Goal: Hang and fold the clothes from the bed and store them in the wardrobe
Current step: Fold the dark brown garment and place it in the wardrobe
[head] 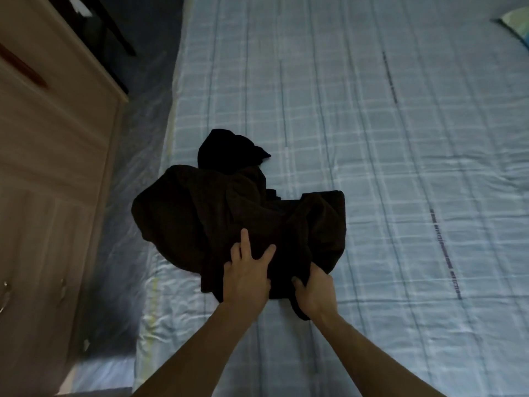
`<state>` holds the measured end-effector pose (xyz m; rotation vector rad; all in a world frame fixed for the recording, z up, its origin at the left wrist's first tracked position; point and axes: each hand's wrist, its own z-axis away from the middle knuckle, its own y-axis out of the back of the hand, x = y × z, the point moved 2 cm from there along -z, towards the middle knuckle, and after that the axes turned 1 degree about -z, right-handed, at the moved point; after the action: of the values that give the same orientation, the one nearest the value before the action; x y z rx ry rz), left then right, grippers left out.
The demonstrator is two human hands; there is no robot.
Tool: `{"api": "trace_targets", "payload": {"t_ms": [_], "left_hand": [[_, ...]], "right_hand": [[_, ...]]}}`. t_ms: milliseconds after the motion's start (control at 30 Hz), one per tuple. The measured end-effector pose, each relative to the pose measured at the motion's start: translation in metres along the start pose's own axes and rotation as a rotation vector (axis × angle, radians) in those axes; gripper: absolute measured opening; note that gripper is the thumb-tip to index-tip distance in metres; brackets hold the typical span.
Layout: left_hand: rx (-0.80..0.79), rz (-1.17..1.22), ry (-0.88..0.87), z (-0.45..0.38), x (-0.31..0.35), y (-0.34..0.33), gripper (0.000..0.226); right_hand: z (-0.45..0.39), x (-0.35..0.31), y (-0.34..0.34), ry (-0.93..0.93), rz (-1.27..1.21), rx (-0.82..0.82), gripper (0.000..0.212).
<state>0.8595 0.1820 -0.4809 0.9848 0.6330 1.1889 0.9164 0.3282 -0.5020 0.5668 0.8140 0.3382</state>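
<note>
A dark brown garment [206, 213] lies crumpled near the left edge of the bed [400, 167], which has a pale blue checked sheet. A smaller black garment [226, 150] lies just beyond it, partly under it. My left hand [247, 273] rests on the near part of the brown garment with its fingers spread and straight. My right hand [315, 287] grips a bunch of the same garment's near edge, its fingers curled into the cloth.
A light wooden wardrobe [48, 173] with closed doors and metal handles stands at the left, across a narrow strip of floor. A pillow [515, 21] shows at the far right corner of the bed. A dark piece of furniture [108, 32] stands at the top left.
</note>
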Motion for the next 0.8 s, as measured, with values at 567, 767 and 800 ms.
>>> {"api": "trace_targets", "payload": {"t_ms": [567,767,800], "left_hand": [[0.522,0.497,-0.035,0.069,-0.036,0.101,0.025],[0.636,0.582,-0.132,0.127,-0.027,0.154,0.024],[0.648,0.596,-0.160,0.139,-0.023,0.162,0.026]], "right_hand": [[0.063,-0.027,0.143,0.150,-0.143,0.414,0.017],[0.126,-0.025,0.185,0.237,-0.103,0.482,0.018],[0.140,-0.024,0.189,0.261,-0.090,0.492,0.015]]}}
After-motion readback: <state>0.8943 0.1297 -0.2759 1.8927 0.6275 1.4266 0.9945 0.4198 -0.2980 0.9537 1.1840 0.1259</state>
